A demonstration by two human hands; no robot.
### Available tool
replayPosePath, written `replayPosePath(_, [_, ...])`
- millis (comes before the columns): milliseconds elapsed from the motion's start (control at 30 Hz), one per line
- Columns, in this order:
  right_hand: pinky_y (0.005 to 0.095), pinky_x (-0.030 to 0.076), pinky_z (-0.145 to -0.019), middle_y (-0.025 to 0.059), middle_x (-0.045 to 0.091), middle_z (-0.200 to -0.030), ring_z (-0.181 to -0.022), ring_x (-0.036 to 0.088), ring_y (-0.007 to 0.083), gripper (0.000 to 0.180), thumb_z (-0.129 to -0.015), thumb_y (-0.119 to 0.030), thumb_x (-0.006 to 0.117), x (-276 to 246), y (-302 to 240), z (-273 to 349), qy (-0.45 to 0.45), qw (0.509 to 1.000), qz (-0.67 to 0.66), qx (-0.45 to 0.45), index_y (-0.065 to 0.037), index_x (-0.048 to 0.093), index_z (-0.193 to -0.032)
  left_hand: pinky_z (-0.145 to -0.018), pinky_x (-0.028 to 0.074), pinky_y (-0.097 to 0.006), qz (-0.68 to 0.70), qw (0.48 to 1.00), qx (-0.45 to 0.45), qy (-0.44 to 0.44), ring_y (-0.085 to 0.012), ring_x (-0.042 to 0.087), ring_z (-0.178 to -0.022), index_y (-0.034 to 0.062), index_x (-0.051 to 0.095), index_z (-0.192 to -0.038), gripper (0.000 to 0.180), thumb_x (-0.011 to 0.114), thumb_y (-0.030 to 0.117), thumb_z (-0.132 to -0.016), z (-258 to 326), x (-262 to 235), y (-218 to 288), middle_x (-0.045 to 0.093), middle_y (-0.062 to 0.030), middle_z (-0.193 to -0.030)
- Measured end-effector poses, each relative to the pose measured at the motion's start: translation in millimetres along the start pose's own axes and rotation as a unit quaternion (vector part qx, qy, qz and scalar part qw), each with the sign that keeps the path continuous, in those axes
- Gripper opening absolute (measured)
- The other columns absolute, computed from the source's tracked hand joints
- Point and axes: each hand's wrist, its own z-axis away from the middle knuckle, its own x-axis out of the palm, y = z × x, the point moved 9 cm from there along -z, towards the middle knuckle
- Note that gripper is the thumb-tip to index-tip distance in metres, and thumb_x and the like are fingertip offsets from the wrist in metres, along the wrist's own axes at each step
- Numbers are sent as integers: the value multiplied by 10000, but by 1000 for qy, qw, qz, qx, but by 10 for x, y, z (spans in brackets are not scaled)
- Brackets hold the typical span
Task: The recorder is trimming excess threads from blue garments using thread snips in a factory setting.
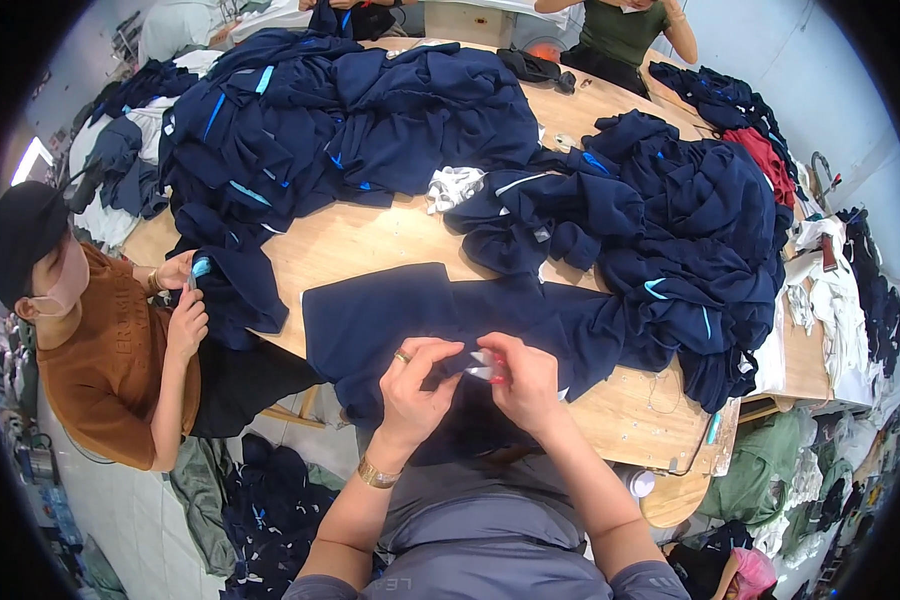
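A navy garment (380, 310) lies spread over the near edge of the table and hangs down in front of me. Above it my left hand (415, 388) is closed, thumb and fingers pinching what looks like a bit of the navy cloth. Close beside it, my right hand (526, 380) is wrapped around small red-handled thread snips (486, 368). Their pale blades point toward the left fingertips. The exact spot where blades and cloth meet is too small to make out.
Navy garments with light-blue strips pile up at the far left (370, 110) and right (690, 210) of the wooden table (340, 235). A white cloth bundle (456, 188) lies between them. At my left, a co-worker (120, 350) handles a navy garment; others work across the table.
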Motion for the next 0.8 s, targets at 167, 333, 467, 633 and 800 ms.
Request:
replayPosePath(167, [268, 318, -445, -1, 514, -627, -480, 511, 137, 282, -671, -37, 636, 49, -117, -31, -28, 994, 79, -70, -83, 542, -932, -656, 507, -303, -21, 1000, 20, 3, -235, 610, -767, 52, 642, -915, 367, 635, -97, -580, -3, 19, 27, 606, -96, -857])
replayPosePath(333, [260, 346, -455, 10, 518, -618, -480, 518, 155, 268, -696, -8, 619, 129, -98, -41, -69, 991, 97, -66, -74, 520, -936, -669, 509, -305, -14, 1000, 4, -7, -238, 611, -774, 48, 641, -902, 351, 623, -97, -583, 3, 19, 12, 608, -93, -857])
replayPosePath(467, [192, 375, -484, 23, 493, -621, -495, 461, 66, 161, -805, 43, 542, 125, 241, 97, 32, 956, -212, 200, -24, 465, -929, -649, 502, -296, -4, 1000, -1, 13, -233, 609, -763, 48, 640, -883, 320, 666, -76, -588, -2, 15, -18, 609, -95, -853])
replayPosePath(633, [161, 319, -499, -33, 463, -674, -562, 401, 20, 136, -892, -130, 551, 242, 528, 371, 77, 815, -437, 373, -19, 473, -903, -650, 470, -270, -1, 998, -24, 50, -206, 594, -718, 36, 631, -829, 272, 767, -16, -599, 16, -40, -84, 606, -90, -802])
replayPosePath(800, [275, 365, -483, 52, 463, -620, -509, 439, 163, 248, -872, -242, 577, 89, 349, 313, 15, 959, -178, 221, -18, 491, -811, -625, 491, -278, 0, 997, -41, 64, -216, 609, -729, 45, 640, -850, 271, 741, -17, -607, 27, -51, -106, 614, -91, -825])
